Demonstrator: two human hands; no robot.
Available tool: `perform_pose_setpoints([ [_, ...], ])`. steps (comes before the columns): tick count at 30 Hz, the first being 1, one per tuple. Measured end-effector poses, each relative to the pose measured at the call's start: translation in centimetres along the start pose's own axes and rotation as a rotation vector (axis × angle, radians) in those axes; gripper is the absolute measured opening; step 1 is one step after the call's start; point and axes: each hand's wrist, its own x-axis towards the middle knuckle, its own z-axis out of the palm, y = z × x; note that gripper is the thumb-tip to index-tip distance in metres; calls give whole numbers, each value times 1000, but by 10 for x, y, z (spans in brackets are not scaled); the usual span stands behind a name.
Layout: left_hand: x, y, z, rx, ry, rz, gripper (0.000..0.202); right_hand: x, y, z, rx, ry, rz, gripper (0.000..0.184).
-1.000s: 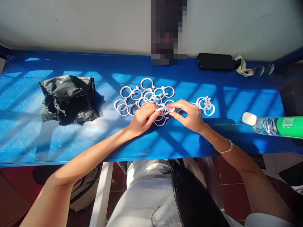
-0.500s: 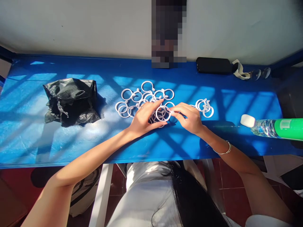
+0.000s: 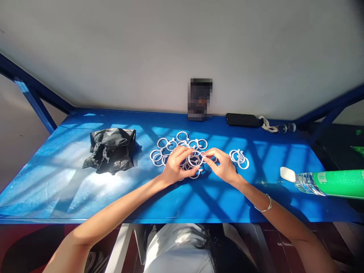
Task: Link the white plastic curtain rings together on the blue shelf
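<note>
Over the middle of a loose pile of white plastic curtain rings (image 3: 172, 145), I hold one white curtain ring (image 3: 196, 166) up in both hands. My left hand (image 3: 178, 163) has its fingers at the top of the ring and its thumb at the bottom. With thumb and forefinger, my right hand (image 3: 221, 165) pinches the small eyelet end on the ring's right side. Part of the pile is hidden under my hands. Several more curtain rings (image 3: 240, 159) lie in a smaller group to the right of my right hand.
On the blue table (image 3: 182, 204), a crumpled black plastic bag (image 3: 115, 142) stands open at the left. A bottle with a green label (image 3: 338, 182) lies at the right. Along the back wall are a black phone (image 3: 242, 120), glasses (image 3: 281, 128) and a blurred dark object (image 3: 200, 100).
The view has tilted up, so the table sits lower and more wall shows. My left fingers and thumb have closed in on the ring, while the right hand keeps its pinch.
</note>
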Motion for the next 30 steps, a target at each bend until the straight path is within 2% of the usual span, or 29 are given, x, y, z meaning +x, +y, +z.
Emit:
perform_pose_setpoints([
  [3,0,-3,1,1,55,39,45,3,0,0,2,7,-25,9],
  [8,2,-9,4,7,59,51,43,8,3,1,-15,25,-33,11],
  [14,2,-12,6,35,48,-4,35,6,9,6,5,18,73,15],
  [21,2,-10,6,30,54,12,34,3,11,7,25,6,126,17],
  [27,1,-11,8,42,26,-2,31,3,7,7,35,3,143,21],
  [30,1,-11,7,58,-27,-35,31,4,8,7,35,2,160,19],
])
